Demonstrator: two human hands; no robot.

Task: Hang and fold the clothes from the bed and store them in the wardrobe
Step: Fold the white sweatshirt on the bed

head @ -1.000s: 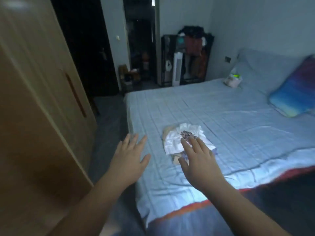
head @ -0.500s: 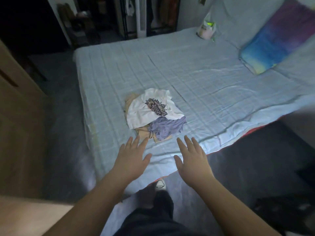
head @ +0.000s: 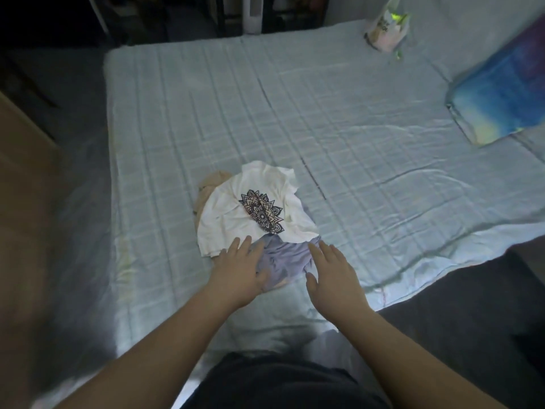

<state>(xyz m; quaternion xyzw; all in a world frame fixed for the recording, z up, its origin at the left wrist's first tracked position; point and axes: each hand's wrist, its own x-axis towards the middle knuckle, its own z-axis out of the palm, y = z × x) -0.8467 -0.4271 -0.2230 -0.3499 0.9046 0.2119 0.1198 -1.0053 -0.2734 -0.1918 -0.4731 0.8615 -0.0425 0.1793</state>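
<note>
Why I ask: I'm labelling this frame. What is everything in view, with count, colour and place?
bed: one, pale blue checked sheet, filling mid-frame.
white T-shirt: one, white with dark mandala print, topmost, near side of the bed.
lilac garment: one, lilac, under the shirt's near edge.
beige garment: one, beige, peeking out at the shirt's far left.
pillow: one, blue and purple, far right.
bag: one, pale with green, far side.
wardrobe: one, brown, left edge.
left hand: one, fingers straight, over the lilac garment's left.
right hand: one, fingers straight, at its right.
</note>
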